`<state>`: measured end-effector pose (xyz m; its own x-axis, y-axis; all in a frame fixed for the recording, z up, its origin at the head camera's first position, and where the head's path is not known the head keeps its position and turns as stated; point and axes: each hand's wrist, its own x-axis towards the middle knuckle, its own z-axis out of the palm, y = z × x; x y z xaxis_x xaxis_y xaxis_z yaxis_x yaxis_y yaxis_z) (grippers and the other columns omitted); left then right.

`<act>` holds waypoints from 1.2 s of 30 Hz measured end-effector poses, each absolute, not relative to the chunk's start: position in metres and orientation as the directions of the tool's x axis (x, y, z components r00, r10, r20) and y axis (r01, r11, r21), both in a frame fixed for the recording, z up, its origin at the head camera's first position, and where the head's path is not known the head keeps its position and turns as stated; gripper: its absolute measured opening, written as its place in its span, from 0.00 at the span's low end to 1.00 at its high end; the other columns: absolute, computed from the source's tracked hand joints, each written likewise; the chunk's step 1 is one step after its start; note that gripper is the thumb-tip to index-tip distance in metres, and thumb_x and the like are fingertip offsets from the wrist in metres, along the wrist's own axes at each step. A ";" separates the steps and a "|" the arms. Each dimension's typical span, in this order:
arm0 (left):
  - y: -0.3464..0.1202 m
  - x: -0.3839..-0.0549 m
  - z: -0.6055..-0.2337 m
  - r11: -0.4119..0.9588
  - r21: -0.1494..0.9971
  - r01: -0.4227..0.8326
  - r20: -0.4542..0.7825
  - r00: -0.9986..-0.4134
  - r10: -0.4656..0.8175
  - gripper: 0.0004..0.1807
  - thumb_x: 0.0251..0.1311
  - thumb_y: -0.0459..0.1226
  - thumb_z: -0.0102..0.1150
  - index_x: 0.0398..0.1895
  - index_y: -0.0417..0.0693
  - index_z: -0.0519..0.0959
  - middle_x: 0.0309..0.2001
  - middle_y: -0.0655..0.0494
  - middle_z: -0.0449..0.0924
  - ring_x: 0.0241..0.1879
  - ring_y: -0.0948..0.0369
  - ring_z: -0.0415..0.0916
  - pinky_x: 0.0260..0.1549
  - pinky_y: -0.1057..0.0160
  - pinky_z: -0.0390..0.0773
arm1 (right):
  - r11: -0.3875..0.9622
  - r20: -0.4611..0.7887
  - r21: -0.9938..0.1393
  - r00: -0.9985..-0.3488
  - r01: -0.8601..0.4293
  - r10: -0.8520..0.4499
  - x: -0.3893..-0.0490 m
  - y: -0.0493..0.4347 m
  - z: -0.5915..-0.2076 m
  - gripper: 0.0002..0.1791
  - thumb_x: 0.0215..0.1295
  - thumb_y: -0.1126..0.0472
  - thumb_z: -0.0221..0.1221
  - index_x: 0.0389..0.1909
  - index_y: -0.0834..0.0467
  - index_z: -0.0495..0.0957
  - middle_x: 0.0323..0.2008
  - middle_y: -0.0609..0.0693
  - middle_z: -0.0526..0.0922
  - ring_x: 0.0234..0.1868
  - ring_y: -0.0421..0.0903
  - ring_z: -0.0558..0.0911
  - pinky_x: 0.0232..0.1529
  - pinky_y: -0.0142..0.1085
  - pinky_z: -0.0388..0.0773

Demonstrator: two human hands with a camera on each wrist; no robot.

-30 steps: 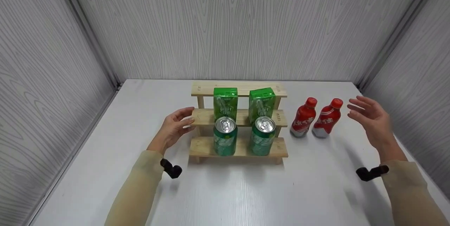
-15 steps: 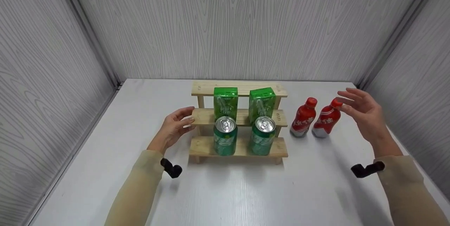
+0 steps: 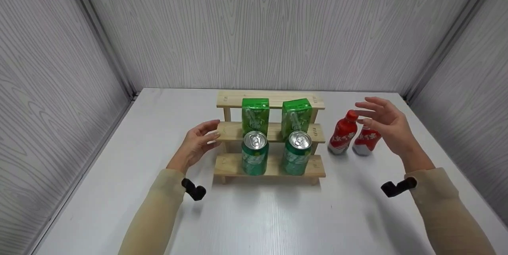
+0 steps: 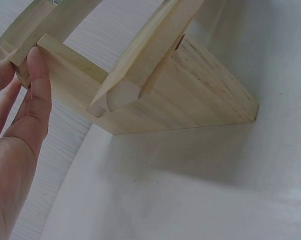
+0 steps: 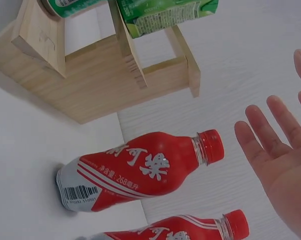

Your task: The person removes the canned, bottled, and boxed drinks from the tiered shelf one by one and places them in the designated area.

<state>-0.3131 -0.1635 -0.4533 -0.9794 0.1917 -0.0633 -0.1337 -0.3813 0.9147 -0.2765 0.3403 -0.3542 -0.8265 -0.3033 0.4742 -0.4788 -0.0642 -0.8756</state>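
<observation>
A three-tier wooden rack point(image 3: 234, 131) stands on the white table. My left hand point(image 3: 193, 144) pinches the left end of its middle shelf, thumb and fingers at the board's edge in the left wrist view. To the rack's right, two red cola bottles stand upright side by side: a left bottle point(image 3: 342, 135) and a right bottle point(image 3: 366, 142). My right hand point(image 3: 387, 125) is above them, fingers spread and holding nothing. It hides the right bottle's cap in the head view. The right wrist view shows a gap between its fingertips point(image 5: 244, 132) and the left bottle's red cap point(image 5: 211, 146).
Two green drink cartons point(image 3: 255, 117) stand on the middle shelf, the right one slightly turned. Below them, two green soda cans point(image 3: 254, 156) stand on the lowest shelf. Grey wood-grain panels point(image 3: 270, 29) enclose the white table point(image 3: 278, 215) at the back and sides.
My right hand has moved left from beside the bottles to above them, now covering the top of the right one. My left hand keeps its place on the rack.
</observation>
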 end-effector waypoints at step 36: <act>-0.166 -0.312 -0.454 -0.402 0.905 -0.142 -0.070 -0.980 0.188 0.27 0.51 0.25 0.63 0.57 0.40 0.71 0.54 0.47 0.69 0.42 0.56 0.75 0.36 0.62 0.79 | -0.053 0.360 -0.919 -0.780 -0.390 -0.512 -0.308 0.253 -0.361 0.32 0.61 0.73 0.55 0.66 0.66 0.57 0.64 0.61 0.64 0.62 0.59 0.66 0.59 0.55 0.62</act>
